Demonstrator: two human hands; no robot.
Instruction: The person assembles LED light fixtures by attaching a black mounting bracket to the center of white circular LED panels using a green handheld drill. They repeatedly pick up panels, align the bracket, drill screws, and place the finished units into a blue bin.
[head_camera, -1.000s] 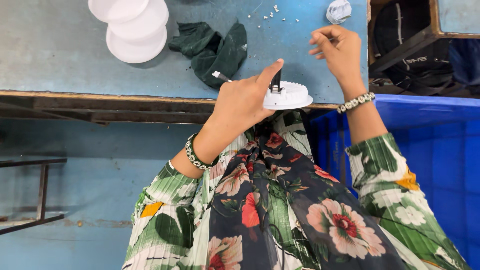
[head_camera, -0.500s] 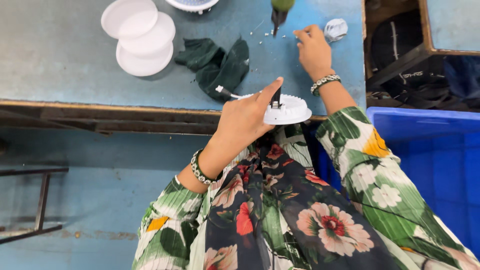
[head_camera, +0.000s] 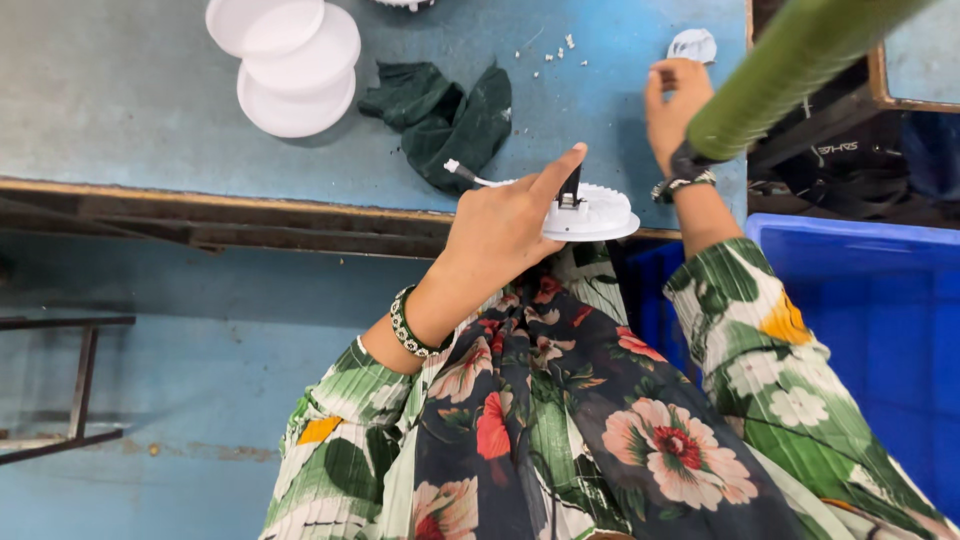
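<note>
Left hand (head_camera: 500, 225) gripping round white fixture (head_camera: 590, 213), lying flat

Desk (head_camera: 120, 110): a worn blue-grey top with a brown front edge. A stack of white round discs (head_camera: 292, 62) lies at its far left-centre. A crumpled dark green cloth (head_camera: 440, 115) lies just right of the stack, apart from it. Small white bits (head_camera: 548, 52) are scattered beyond the cloth. A small pale crumpled piece (head_camera: 692, 45) lies near the right end. A white round part (head_camera: 590, 213) overhangs the front edge.
</note>
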